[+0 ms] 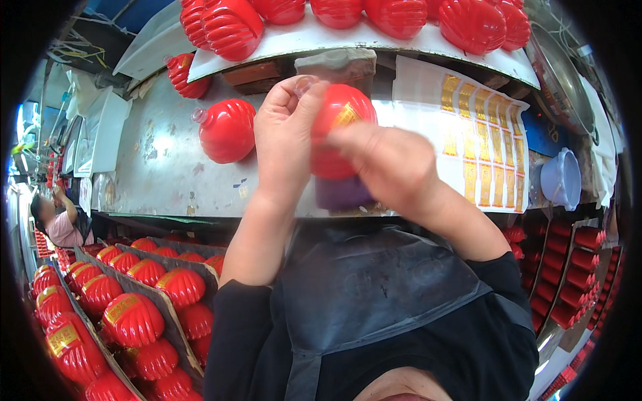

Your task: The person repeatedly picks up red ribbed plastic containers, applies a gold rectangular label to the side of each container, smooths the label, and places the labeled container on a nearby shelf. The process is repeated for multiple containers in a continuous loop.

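Note:
In front of me is a round red ribbed globe [334, 150], shiny like glass, with a gold label [348, 115] on its upper side. My left hand [284, 123] is closed around its clear neck at the upper left. Smeared by motion, my right hand [394, 160] is at the globe's right side near the label; its fingertips are too blurred to read. A purple support [341, 194] shows directly beneath the globe. To the left, another red globe [227, 131] without a visible label lies on the metal worktable [157, 160], its clear neck toward the upper left.
At right lies a white sheet [418, 107] with rows of gold labels [491, 147]. More red globes [401, 17] sit on a white shelf [287, 43] at the back. A lavender bucket [562, 177] stands far right. Labelled globes [134, 319] fill racks lower left; a person [63, 224] is beyond.

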`<state>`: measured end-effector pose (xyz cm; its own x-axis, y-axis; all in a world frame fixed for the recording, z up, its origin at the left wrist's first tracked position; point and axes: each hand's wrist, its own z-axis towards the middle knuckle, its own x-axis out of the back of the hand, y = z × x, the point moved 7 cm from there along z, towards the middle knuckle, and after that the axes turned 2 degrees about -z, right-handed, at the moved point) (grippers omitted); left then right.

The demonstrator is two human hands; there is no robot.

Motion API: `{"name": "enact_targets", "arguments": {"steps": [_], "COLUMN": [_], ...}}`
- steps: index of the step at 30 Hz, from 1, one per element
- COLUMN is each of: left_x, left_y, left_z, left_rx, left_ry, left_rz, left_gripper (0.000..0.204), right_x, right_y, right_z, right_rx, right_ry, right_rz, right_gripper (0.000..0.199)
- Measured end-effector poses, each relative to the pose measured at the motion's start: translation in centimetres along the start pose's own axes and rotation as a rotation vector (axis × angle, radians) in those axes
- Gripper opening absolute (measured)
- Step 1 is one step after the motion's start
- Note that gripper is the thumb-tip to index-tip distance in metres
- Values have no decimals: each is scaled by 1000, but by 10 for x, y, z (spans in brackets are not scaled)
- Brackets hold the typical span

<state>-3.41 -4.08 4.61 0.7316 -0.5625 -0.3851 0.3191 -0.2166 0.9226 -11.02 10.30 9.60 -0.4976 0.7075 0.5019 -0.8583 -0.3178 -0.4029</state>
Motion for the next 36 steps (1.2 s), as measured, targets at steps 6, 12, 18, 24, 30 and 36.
{"name": "enact_targets", "arguments": {"steps": [6, 12, 18, 24, 30, 36], "left_x": [4, 38, 104, 198, 296, 374], "left_y": [13, 31, 119, 186, 178, 147], "left_z": [-28, -53, -76, -46, 70, 162], "left_rx": [-58, -47, -150, -456, -457, -454], "left_ry": [-8, -54, 29, 695, 914, 939], "left_rz": [40, 297, 414, 800, 1120, 1275], "left_gripper": [16, 16, 17, 23, 31, 33], "right_x": [22, 13, 24, 5, -10, -36], "right_y": [29, 52, 94, 110, 118, 104], "right_z": [-2, -16, -43, -59, -58, -26], "right_rx": [-586, -778, -944, -1107, -1110, -1027], "right_ry": [90, 19, -32, -122, -373, -585], "right_rz": [216, 222, 519, 712, 623, 417], "right_gripper": [27, 29, 31, 16, 26, 27]}}
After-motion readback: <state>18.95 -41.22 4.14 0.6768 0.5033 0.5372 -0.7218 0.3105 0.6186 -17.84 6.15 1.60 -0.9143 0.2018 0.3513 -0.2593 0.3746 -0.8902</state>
